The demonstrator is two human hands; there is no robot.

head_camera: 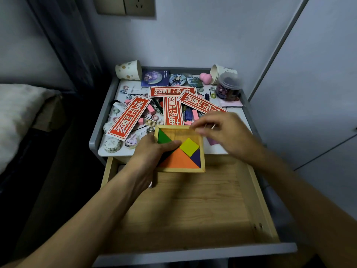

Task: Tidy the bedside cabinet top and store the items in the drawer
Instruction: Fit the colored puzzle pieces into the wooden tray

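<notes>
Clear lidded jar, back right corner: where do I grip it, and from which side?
Probably wrap the jar round its wall, below the lid, coming from the front-left. It stands upright; a paper cup lies just behind it and the cabinet rim closes its right side.

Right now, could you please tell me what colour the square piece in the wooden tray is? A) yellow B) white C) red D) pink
A: the square piece in the wooden tray, which the left hand grips, is yellow and sits next to the orange triangle.
</notes>
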